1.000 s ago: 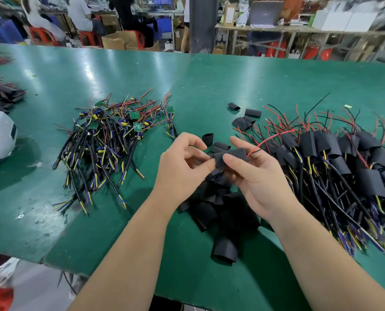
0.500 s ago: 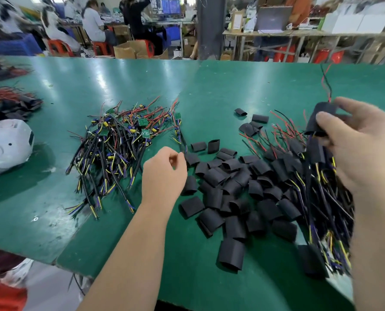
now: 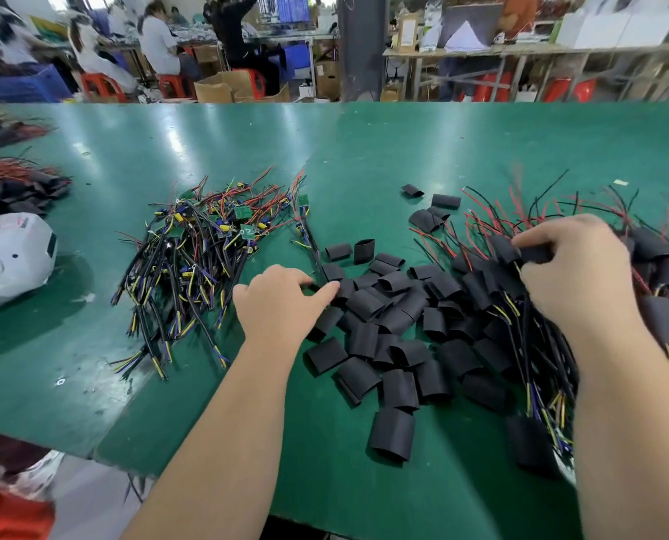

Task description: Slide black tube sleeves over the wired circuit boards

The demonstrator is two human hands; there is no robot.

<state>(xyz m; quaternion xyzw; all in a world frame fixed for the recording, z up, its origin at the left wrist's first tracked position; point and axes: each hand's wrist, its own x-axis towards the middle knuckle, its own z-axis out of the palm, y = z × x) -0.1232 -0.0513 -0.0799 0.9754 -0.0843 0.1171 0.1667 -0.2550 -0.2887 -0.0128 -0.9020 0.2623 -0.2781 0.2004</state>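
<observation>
Glossy green bench point(image 3: 403, 142), matte black tube sleeves point(image 3: 393, 317), green circuit boards point(image 3: 242, 213) trailing red, black, yellow and blue wires point(image 3: 185, 274), red stools point(image 3: 101, 86) behind

The left hand point(image 3: 282, 302) is reaching palm-down to the left edge of the loose black tube sleeves point(image 3: 395, 325) piled at the centre of the green bench point(image 3: 216, 134), its fingers point(image 3: 325, 292) touching them. The right hand point(image 3: 574, 274) is resting on the sleeved boards point(image 3: 668, 290) at right, pinching one sleeve. The bare wired circuit boards point(image 3: 204, 247) are lying in a heap at left.
</observation>
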